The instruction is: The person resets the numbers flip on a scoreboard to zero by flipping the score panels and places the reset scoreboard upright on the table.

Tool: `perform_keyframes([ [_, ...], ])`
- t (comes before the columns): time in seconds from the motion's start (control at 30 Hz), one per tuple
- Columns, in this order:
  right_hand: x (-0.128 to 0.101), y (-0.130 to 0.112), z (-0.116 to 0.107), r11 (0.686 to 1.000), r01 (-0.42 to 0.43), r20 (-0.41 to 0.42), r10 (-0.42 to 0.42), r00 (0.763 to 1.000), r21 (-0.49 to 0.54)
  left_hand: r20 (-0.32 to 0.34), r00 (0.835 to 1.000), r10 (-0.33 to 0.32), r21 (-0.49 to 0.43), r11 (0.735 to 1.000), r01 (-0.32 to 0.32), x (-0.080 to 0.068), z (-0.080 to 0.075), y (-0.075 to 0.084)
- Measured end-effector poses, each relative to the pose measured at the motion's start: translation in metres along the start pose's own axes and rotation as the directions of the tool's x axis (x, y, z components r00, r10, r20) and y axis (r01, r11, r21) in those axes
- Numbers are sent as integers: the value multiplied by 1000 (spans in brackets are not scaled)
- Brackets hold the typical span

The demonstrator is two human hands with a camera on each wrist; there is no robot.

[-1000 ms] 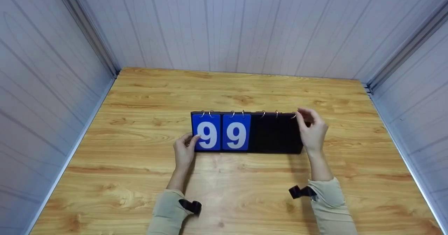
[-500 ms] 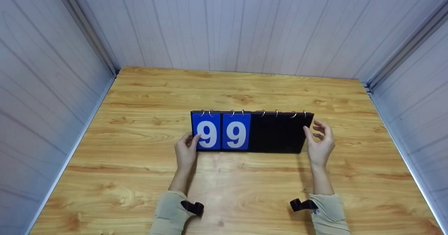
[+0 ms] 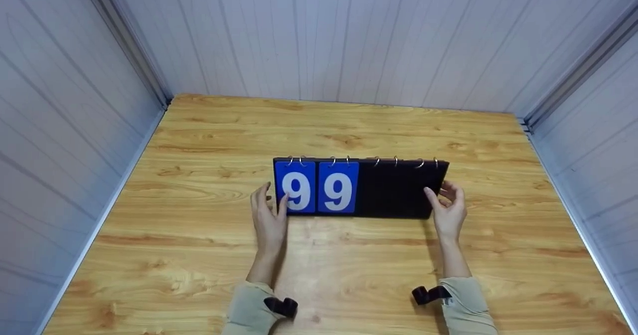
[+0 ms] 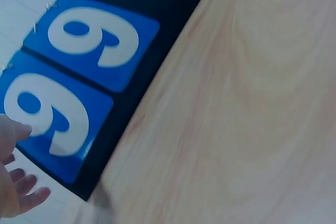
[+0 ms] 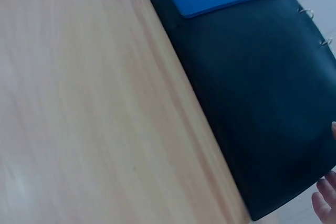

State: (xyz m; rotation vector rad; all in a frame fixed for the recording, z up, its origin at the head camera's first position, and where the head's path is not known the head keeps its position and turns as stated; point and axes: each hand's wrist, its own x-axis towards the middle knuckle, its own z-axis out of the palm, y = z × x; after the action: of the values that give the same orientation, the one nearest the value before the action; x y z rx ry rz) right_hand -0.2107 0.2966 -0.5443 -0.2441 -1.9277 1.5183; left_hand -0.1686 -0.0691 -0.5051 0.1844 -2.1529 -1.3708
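A black flip scoreboard [image 3: 394,190] stands on the table, leaning back, with metal rings along its top edge. Two blue number cards hang on its left half, a left card [image 3: 308,170] and an inner card [image 3: 324,175], each showing a white 9. The right half is bare black. My left hand [image 3: 268,228] is at the left edge, thumb over the left card and the other fingers spread apart outside the edge. At the opposite end, my right hand [image 3: 449,220] holds the board's right edge, thumb in front and fingers behind.
The wood-grain table [image 3: 209,255] reaches to a pale panelled wall [image 3: 319,36] at the back, with side walls left and right. Black wrist mounts [image 3: 281,307] sit on both sleeves.
The right hand has come down from the rings at the top right to the board's right edge. The left hand's fingers have spread away from the left edge.
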Motion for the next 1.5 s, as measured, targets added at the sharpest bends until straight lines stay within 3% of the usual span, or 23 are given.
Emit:
perform_keyframes([
  [0.1,-1,-6,2,998,-45,-2,45,999,33,-28,999,45,-11,999,-46,-6,1,9],
  [0.23,-11,-51,4,989,-112,6,112,994,93,-33,991,133,-55,989,-135,-11,6,19],
  [0.5,-15,-64,8,982,-132,33,129,991,134,25,977,214,-95,973,-211,-18,18,38],
  [0.7,-17,-65,7,987,-121,41,117,992,108,64,974,217,-91,973,-211,-19,29,44],
  [1.07,-20,-69,5,992,-118,57,116,992,47,111,980,166,-48,986,-161,-16,43,44],
  [1.27,-19,-69,5,994,-103,48,101,994,39,106,987,122,26,992,-126,-13,50,46],
  [1.5,-20,-70,5,996,-93,40,92,995,17,78,990,121,132,983,-131,-11,59,46],
])
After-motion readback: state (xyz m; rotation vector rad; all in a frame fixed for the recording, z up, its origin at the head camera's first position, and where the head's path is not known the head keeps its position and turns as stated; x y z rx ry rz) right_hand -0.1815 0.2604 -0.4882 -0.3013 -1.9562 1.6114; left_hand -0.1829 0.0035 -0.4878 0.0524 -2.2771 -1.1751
